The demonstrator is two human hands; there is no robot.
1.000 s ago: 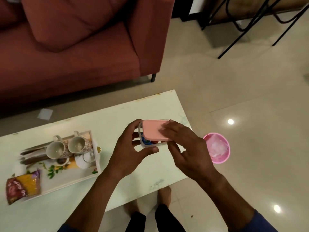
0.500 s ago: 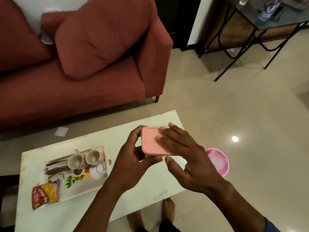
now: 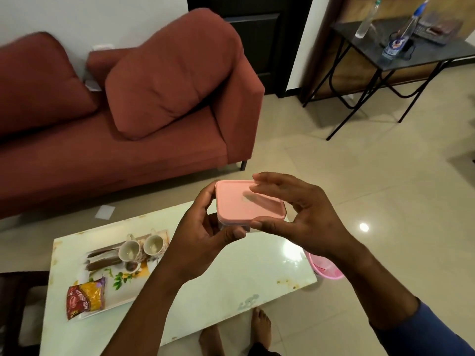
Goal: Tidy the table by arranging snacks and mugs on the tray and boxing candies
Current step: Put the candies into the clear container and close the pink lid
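Left hand (image 3: pixel 205 227) is wrapped around the near-left side of the small clear plastic box with the pink rectangular lid (image 3: pixel 246 201), thumb hooked under the front edge, fingers curled behind, so that hand is grasping the box and carrying it. Right hand (image 3: pixel 300 214) comes in from the other side: thumb pinching the front right corner of the lid, fingers arched and spread above the top, barely touching. It reads as a light grip on the lid rather than a full clasp.

The box is up in the air, lifted clear above the far right part of the pale glossy desk (image 3: pixel 231 278), held level between both hands. Lid looks seated flat all round, though the box body is mostly hidden, so the candies inside cannot be seen.

So the boxing step looks close to finished. Over at the left end of the desk, the white floral rectangular tray (image 3: pixel 115 301) already carries two patterned ceramic mugs (image 3: pixel 141 249), some brown wrapped bars (image 3: pixel 102 260) and a red and yellow snack packet (image 3: pixel 86 298) at its near-left corner.

Next move, by my judgement: press the corners to be sure the lid has snapped shut, then bring the box down gently, either on the bare middle of the desk or beside the tray. Both forearms are raised, elbows bent, wrists turned inward toward each other.
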